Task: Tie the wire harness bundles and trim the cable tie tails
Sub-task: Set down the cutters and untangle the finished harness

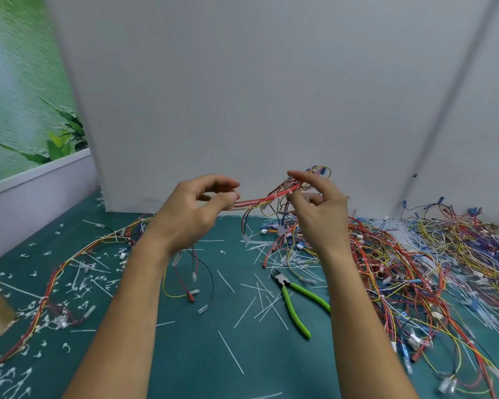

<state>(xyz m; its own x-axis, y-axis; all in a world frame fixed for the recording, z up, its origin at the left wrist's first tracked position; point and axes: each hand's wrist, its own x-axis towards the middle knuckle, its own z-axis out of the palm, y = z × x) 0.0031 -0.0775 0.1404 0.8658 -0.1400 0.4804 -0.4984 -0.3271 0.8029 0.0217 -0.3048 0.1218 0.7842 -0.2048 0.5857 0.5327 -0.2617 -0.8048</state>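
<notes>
My left hand [190, 208] is pinching one end of the wire harness bundle [257, 201], and my right hand [321, 208] is pinching it at its white cable tie [289, 192]. The green-handled cutters [293, 307] are lying below my right wrist.

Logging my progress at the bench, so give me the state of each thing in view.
harness bundle, lifted above the mat, stretched out
left hand, pinching the bundle
right hand, holding the bundle
cutters, lying on the mat, untouched
wire pile, loose, tangled
</notes>
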